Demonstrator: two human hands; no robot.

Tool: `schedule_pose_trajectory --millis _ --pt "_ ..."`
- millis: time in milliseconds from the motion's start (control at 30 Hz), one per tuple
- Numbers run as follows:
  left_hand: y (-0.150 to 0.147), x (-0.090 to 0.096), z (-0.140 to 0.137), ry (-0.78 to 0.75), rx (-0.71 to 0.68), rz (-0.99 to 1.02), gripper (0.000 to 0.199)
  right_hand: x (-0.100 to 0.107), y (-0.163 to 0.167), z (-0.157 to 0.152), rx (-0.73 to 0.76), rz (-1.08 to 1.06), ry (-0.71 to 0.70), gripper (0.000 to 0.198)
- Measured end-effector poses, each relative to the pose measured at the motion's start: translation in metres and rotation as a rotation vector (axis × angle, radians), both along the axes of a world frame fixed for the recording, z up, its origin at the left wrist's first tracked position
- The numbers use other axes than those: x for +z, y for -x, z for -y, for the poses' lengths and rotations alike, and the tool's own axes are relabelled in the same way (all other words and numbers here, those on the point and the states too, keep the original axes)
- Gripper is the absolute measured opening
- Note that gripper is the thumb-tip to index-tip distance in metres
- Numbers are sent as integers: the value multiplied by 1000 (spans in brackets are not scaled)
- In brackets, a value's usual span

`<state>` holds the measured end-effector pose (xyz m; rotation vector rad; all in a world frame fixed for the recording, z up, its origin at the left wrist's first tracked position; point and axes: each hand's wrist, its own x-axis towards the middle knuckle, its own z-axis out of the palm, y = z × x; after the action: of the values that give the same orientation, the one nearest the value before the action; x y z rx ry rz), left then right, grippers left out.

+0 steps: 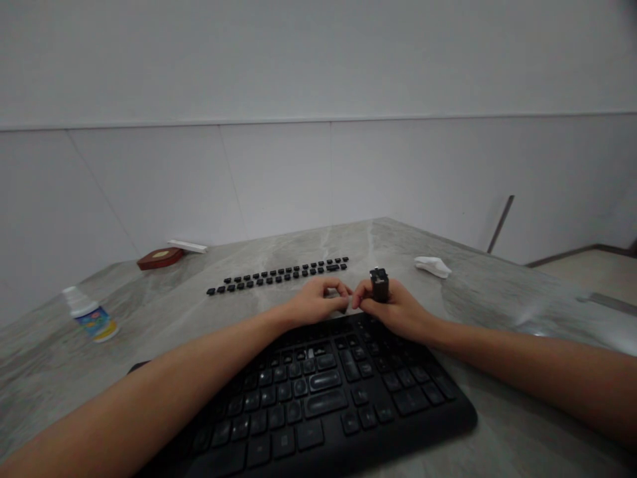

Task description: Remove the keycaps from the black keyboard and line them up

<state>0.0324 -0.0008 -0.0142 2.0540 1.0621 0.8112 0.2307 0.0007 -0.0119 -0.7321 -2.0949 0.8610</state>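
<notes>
Fingers of your left hand curl inward, thumb and forefinger drawn near each other; you cannot tell from here whether they pinch anything. Your right hand is closed around a small, dark, block-shaped tool that points upward, its fingertips just beside the left ones. Both hands are at the far edge of a wide black plastic keyboard, which lies near you on a grey marbled tabletop. Beyond it, small black plastic keycaps stand in two rows. To the left are a white plastic bottle with a colourful label and, farther off, a reddish-brown angular box; right, a crumpled white tissue.
</notes>
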Motion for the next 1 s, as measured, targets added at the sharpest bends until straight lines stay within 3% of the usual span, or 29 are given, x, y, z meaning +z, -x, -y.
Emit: schedule_pose_trajectory --millis 233,367,433,500,533,633,833,1000 --pt "-3 -4 -4 -75 86 -69 20 -5 1 -5 -70 55 -13 18" --pt "11 -1 -15 -32 192 -93 14 -7 0 -6 -82 98 8 20" --pt "25 5 -19 44 85 -118 14 -7 -1 -6 -84 115 13 21" --pt "38 10 -22 231 -260 -156 28 -7 -1 -6 -83 119 20 20" --pt "43 13 -23 267 -359 -160 30 -7 -1 -6 -81 119 26 20" --pt "49 15 -24 240 -473 -264 26 -7 -1 -6 -71 116 42 20" --pt "40 6 -22 144 -404 -305 14 -5 -1 -5 -51 112 24 20" --pt "32 0 -18 -5 -163 -279 13 -5 -2 -4 -92 101 -40 20"
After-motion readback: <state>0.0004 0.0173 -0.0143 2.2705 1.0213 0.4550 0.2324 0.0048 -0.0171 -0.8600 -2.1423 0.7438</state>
